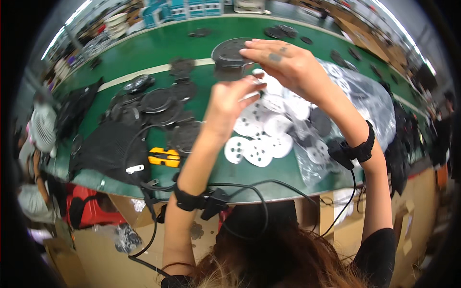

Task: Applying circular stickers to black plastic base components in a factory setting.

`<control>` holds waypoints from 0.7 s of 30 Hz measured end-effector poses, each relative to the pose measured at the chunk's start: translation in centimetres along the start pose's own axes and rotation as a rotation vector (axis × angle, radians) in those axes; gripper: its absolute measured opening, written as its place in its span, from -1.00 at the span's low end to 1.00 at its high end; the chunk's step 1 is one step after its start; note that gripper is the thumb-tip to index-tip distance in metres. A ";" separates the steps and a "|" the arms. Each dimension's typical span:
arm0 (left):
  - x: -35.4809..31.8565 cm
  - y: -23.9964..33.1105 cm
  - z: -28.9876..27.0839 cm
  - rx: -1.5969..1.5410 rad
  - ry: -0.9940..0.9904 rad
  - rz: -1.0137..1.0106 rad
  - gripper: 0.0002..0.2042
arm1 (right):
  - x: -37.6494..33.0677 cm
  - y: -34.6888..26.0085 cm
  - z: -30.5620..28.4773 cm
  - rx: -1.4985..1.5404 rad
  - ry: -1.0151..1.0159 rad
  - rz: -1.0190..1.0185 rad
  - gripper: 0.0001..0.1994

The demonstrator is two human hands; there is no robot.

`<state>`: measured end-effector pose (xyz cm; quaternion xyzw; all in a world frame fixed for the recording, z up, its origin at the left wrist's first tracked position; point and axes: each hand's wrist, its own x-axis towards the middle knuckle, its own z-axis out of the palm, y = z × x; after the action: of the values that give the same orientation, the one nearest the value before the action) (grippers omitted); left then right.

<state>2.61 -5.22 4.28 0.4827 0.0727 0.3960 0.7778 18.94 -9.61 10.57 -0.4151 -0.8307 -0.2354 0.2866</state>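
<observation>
Right hand (290, 67): While its back is turned to the camera, its fingertips lie over the right edge of a black round piece (228, 52); whether they grasp it firmly, I cannot tell.
Left hand (225, 102): It is bent, at 6 o'clock from this piece and near to it, with thumb and fingers a little apart; because of the blur, I cannot tell if something is held.
Black round piece: It is at 11 o'clock from the white discs (257, 152), over the green table (139, 50); whether it rests on something is not clear.
White discs: They lie in a loose heap, overlapping, many with dark spots.
Pile of dark round parts (158, 101): It lies between 9 and 10 o'clock from the white heap.
Yellow piece (164, 157): It lies between 8 and 9 o'clock, with a black mesh pouch (108, 151) just beside it, farther out.
Clear plastic bag (372, 103): It spreads between 2 and 3 o'clock.
Wrist straps (362, 151): They are black, one on each arm, with black cables (355, 180).
Blue boxes (187, 9): They stand at 11 o'clock, at the far side.
</observation>
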 end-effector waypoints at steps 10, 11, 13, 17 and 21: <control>-0.3 -2.2 2.2 0.133 0.202 0.020 -0.79 | -9.4 1.3 -7.9 0.162 -0.199 0.651 -0.75; -0.3 -1.8 2.5 0.163 0.158 0.027 -0.75 | -11.3 2.2 -8.8 0.193 -0.397 0.933 -0.74; -0.4 -2.2 2.7 0.256 0.259 0.060 -0.69 | -14.1 3.2 -7.9 0.126 -0.737 1.019 -0.68; -0.9 -2.7 3.0 0.246 0.233 -0.015 -0.66 | -15.3 1.2 -4.7 -0.007 -0.808 0.958 -0.58; -1.3 -2.4 3.5 0.229 0.154 -0.071 -0.70 | -15.2 2.0 -5.2 0.032 -0.833 0.977 -0.61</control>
<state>4.79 -9.06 3.83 0.5338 0.1937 0.3931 0.7232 29.47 -20.23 4.46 -0.7981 -0.5909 0.1157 0.0203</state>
